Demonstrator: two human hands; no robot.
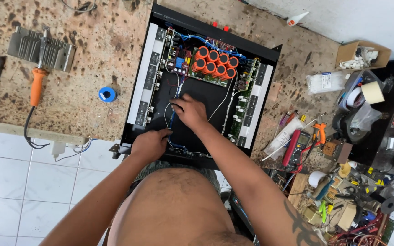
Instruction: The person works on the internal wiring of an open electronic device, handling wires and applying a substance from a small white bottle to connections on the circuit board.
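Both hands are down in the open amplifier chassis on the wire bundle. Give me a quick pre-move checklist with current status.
1. Left hand at the near edge of the chassis, on the wire bundle: ok.
2. Right hand pinching the bundle mid-chassis: ok.
3. Orange capacitors untouched by the hands: ok.
4. Chassis unpowered: cannot tell.
5. Soldering iron lying apart on the bench at left, off the chassis: ok.
6. Multimeter on the bench at right: ok.

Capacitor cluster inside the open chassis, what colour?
Orange with dark tops: the capacitors show best in the head view, beyond the right hand.
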